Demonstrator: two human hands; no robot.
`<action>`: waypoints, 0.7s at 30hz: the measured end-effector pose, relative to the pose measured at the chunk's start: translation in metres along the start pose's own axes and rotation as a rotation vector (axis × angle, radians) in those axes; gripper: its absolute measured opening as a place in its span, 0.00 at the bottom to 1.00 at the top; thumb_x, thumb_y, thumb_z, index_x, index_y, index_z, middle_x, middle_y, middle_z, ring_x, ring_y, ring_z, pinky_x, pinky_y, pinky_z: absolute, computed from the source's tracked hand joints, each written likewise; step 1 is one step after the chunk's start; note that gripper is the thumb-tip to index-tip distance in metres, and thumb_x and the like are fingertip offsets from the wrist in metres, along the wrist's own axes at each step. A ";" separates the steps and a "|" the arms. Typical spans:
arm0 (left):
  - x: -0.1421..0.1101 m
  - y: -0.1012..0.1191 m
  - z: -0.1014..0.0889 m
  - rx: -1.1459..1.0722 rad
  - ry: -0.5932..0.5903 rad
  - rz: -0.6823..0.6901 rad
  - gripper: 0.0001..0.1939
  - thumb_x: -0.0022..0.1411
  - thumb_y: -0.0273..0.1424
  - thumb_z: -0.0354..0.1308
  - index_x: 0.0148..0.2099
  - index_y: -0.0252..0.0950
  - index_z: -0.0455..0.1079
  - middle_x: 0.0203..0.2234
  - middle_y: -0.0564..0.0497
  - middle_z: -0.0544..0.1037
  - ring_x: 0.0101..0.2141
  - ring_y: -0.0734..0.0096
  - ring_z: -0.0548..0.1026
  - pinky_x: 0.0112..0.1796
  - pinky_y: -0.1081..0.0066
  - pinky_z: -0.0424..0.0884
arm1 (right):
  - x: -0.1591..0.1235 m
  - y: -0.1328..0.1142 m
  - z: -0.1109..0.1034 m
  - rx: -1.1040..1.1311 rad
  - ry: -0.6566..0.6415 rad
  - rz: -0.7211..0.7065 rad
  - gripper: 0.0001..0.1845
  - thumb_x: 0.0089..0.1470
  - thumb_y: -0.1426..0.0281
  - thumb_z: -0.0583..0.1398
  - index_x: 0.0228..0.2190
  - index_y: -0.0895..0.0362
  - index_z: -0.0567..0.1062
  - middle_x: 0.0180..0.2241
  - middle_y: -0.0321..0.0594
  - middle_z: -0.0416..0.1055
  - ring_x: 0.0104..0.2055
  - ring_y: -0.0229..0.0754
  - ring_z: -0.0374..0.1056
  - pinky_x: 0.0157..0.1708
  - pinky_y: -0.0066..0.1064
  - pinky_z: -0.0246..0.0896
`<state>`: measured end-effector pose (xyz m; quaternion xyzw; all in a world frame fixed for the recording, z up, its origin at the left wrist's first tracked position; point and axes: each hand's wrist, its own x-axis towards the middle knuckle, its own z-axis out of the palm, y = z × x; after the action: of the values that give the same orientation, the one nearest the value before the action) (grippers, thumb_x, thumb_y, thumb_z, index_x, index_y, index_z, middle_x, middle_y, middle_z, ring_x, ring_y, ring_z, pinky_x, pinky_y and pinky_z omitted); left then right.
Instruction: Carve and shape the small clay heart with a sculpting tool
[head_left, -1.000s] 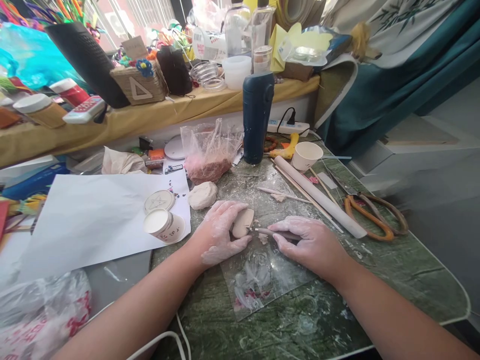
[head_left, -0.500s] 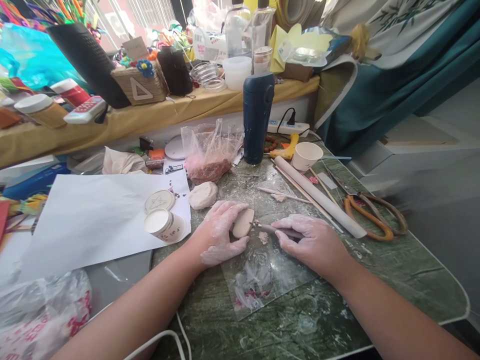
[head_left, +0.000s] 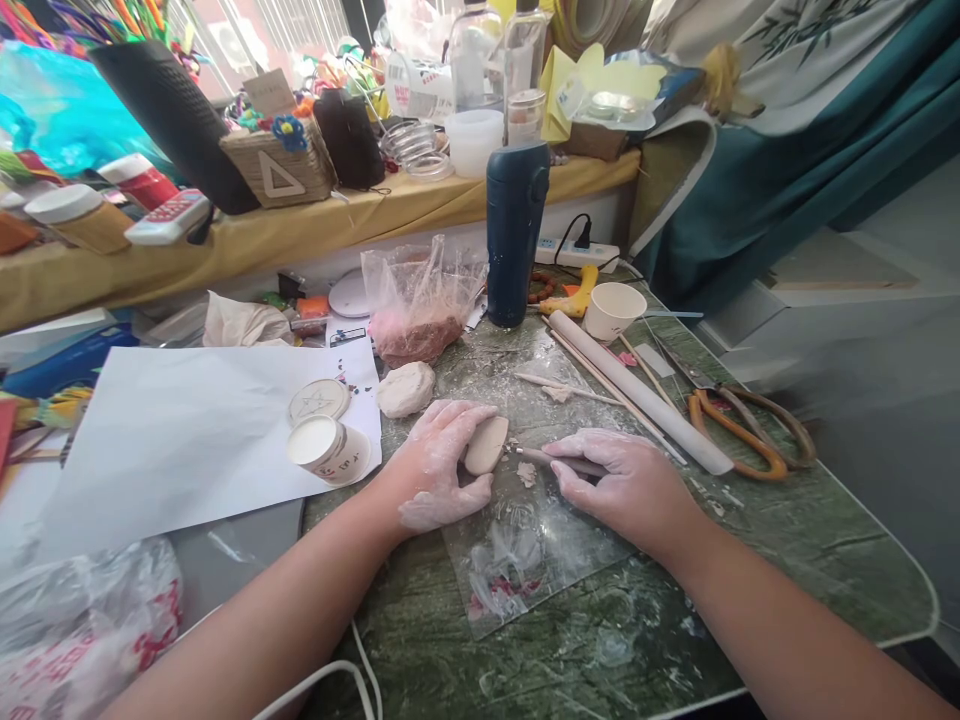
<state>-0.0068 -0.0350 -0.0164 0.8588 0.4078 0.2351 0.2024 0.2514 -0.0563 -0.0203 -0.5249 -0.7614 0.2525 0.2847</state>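
Note:
My left hand [head_left: 444,465], dusted white, lies curved around a flat pale clay piece [head_left: 487,446] with a rounded end, steadying it on a clear plastic sheet [head_left: 547,575]. In my right hand [head_left: 619,480], also powdery, is a slim modelling tool [head_left: 570,462] held like a pencil. Its tip points at the clay piece's right edge, with a small gap between them. Crumbs of clay [head_left: 526,474] lie just below the tip. Behind my left hand sits a rounded lump of white clay [head_left: 406,389].
A paper cup [head_left: 330,450] stands on white paper [head_left: 217,430] at left. Behind are a bag of reddish clay [head_left: 420,335] and a dark blue flask [head_left: 516,240]. A rolling pin [head_left: 637,395], thin sticks and orange-handled scissors [head_left: 739,440] lie at right. A white cable [head_left: 337,668] crosses the front.
The tool's tip has drawn slightly away from the clay piece's right edge. My left thumb has shifted slightly left. Otherwise both hands are nearly where they were.

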 end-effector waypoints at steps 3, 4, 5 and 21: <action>0.000 -0.001 0.001 0.005 0.000 -0.004 0.37 0.52 0.27 0.62 0.65 0.36 0.62 0.56 0.40 0.73 0.56 0.49 0.70 0.58 0.48 0.69 | 0.000 0.001 0.001 0.008 0.001 -0.008 0.11 0.55 0.70 0.62 0.36 0.49 0.84 0.38 0.35 0.85 0.41 0.46 0.81 0.44 0.35 0.74; 0.000 -0.001 0.001 0.004 0.000 -0.006 0.37 0.52 0.27 0.62 0.65 0.37 0.62 0.56 0.40 0.73 0.56 0.49 0.70 0.58 0.48 0.69 | 0.000 0.001 0.001 0.011 0.003 -0.010 0.11 0.55 0.70 0.62 0.36 0.49 0.84 0.38 0.35 0.85 0.40 0.46 0.81 0.44 0.35 0.74; 0.000 -0.001 0.001 0.004 0.002 -0.007 0.37 0.52 0.27 0.62 0.64 0.37 0.62 0.56 0.41 0.73 0.56 0.49 0.70 0.58 0.47 0.69 | 0.000 0.001 0.001 0.013 0.003 -0.013 0.11 0.55 0.71 0.62 0.36 0.49 0.84 0.38 0.35 0.85 0.40 0.46 0.81 0.44 0.35 0.75; 0.001 0.000 0.001 0.010 -0.006 -0.020 0.37 0.52 0.27 0.62 0.65 0.38 0.62 0.56 0.41 0.73 0.56 0.49 0.71 0.58 0.47 0.68 | 0.000 0.000 0.000 0.014 -0.049 -0.021 0.11 0.57 0.69 0.62 0.37 0.47 0.85 0.39 0.33 0.84 0.41 0.46 0.80 0.45 0.37 0.74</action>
<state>-0.0054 -0.0345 -0.0171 0.8563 0.4170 0.2283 0.2019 0.2515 -0.0566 -0.0197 -0.5085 -0.7717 0.2679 0.2721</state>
